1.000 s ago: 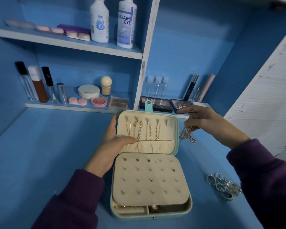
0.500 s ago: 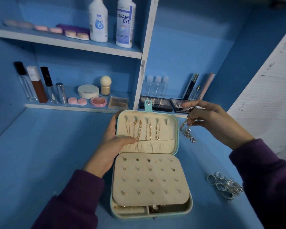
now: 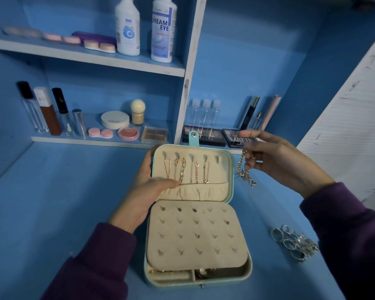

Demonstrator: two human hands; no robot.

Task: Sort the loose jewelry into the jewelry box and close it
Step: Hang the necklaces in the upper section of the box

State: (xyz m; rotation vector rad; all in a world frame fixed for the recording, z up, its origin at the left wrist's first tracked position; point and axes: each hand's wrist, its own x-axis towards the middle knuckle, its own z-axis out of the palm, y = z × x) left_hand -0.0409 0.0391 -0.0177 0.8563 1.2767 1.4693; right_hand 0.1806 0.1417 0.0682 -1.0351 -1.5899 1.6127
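A teal jewelry box lies open on the blue surface, its cream lid upright with several gold chains hanging from hooks. A cream earring panel covers the base. My left hand grips the lid's left edge, thumb across the lid pocket. My right hand pinches a gold chain with a silver clump at its end, dangling just right of the lid. A pile of silver rings lies on the surface at the right.
Low shelf behind the box holds lip products, compacts and eyeshadow palettes. Upper shelf carries two solution bottles and lens cases. A white slatted panel stands at the right.
My right hand has drawn slightly toward the lid and raised the gold chain, which now hangs longer beside the lid's right edge. My left hand and the box stay put.
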